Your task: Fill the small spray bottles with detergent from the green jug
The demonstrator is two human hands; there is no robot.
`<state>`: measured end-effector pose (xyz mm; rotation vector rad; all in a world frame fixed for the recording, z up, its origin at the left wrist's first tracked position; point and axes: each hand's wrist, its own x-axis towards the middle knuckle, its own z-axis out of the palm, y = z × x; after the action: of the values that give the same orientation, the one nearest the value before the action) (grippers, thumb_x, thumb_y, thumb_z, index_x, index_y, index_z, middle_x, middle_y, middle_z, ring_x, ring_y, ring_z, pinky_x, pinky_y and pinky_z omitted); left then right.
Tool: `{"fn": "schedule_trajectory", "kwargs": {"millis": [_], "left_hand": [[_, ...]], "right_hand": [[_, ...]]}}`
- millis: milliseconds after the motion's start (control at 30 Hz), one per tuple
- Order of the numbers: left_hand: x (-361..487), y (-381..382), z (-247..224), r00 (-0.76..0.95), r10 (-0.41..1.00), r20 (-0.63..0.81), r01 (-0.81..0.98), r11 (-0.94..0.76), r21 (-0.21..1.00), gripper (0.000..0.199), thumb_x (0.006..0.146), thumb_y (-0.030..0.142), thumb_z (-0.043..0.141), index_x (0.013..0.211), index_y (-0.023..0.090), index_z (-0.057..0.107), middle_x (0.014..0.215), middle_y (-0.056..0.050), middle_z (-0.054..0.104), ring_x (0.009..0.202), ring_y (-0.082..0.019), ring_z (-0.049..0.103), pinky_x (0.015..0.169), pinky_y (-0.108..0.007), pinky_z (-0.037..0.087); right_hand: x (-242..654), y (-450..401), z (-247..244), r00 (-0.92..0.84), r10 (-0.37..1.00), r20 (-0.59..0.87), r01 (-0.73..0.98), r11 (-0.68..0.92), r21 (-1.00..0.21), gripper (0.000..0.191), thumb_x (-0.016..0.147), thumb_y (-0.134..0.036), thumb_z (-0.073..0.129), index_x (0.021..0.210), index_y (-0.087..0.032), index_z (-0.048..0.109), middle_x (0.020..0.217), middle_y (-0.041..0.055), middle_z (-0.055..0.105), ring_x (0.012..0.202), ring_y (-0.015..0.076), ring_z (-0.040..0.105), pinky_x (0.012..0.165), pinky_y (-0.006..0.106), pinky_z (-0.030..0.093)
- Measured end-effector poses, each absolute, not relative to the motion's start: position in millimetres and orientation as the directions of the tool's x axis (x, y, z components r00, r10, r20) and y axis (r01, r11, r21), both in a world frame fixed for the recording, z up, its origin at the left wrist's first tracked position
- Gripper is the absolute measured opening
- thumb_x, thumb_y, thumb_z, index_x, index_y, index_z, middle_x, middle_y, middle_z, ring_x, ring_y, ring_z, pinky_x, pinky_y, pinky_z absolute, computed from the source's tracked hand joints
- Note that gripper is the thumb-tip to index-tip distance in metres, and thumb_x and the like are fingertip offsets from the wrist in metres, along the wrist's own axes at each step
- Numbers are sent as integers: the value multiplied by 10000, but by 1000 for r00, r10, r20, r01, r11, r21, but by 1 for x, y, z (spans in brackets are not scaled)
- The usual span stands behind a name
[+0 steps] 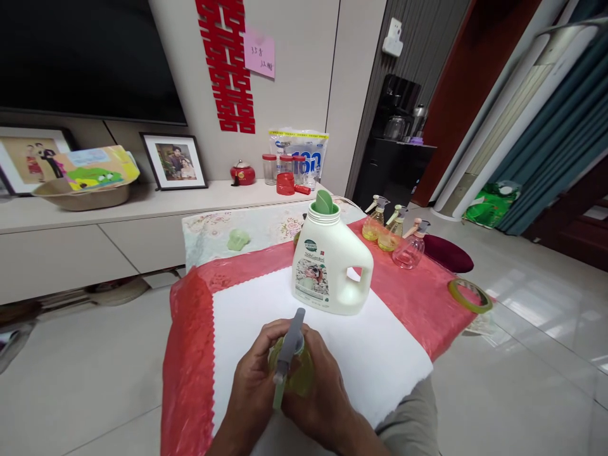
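Note:
Low at the front of the table, my left hand [255, 373] and my right hand [325, 386] wrap around a yellow-green see-through spray bottle [304, 375]. Its grey spray head [291, 345] points up between my fingers, and the hands hide much of the body. Just beyond them a cream detergent jug [331, 263] stands upright, a green pouring spout [324, 202] showing in its open neck. Under the jug and my hands lies a white cloth [251, 303] with a zigzag edge.
Red plastic sheeting [190, 354] covers the table. At the right are two yellow spray bottles [390, 237], a pink spray bottle [409, 252] and a tape roll [470, 296]. A pale green object [238, 239] lies at the back left; red-lidded jars [270, 170] stand on the cabinet.

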<state>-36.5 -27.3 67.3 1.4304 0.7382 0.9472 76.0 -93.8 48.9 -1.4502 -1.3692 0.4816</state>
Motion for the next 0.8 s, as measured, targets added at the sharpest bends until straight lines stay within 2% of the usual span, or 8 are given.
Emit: {"fn": "schedule_trajectory", "kwargs": {"millis": [133,300,433,533,667,800], "left_hand": [[-35,-27,62,438,886,156,-110,-119,987,372,754,398,781,1079,231,711,1228,-91,681,1099,-278,654,935,-348,558],[-37,-28,54,401,885,237,-142,-196,970,408,745,384,794,1119,248,707,1262,-84,670,1157,-291,638,988,-364,539],[-42,-27,50,418,864,279,-149,-237,960,445,833,474,678,1214,243,667,1343,-104,623,1239,-312,587,1061,-419,490],[-43,-29,50,407,882,236,-144,-193,971,510,835,551,644,1226,224,654,1364,-120,606,1284,-331,549,1065,-430,483],[-38,-33,52,318,939,133,-83,-112,990,456,828,538,655,1159,224,675,1277,-105,664,1217,-307,599,1057,-416,475],[-35,-34,54,290,951,111,-19,-110,994,411,806,515,684,1113,242,692,1198,-82,704,1147,-277,633,1039,-398,477]], "right_hand": [[73,-91,50,271,887,373,495,204,-845,522,774,-264,636,1287,-279,545,1200,-8,544,1070,127,539,925,214,440],[73,-91,51,306,883,356,495,172,-852,405,797,-271,605,1198,-226,564,1131,12,560,986,124,546,861,219,460],[75,-92,52,303,886,351,487,173,-856,516,759,-301,649,1254,-227,520,1151,14,552,997,130,549,862,223,484],[79,-94,52,298,885,357,489,180,-853,590,753,-288,656,1313,-253,473,1162,4,546,1016,129,550,851,217,499],[94,-104,52,303,877,373,499,188,-846,658,699,-231,634,1329,-244,446,1172,11,542,1045,140,552,876,226,513],[117,-125,55,330,870,367,498,170,-850,796,705,-246,680,1434,-238,358,1271,33,509,1133,149,542,986,232,500]]}}
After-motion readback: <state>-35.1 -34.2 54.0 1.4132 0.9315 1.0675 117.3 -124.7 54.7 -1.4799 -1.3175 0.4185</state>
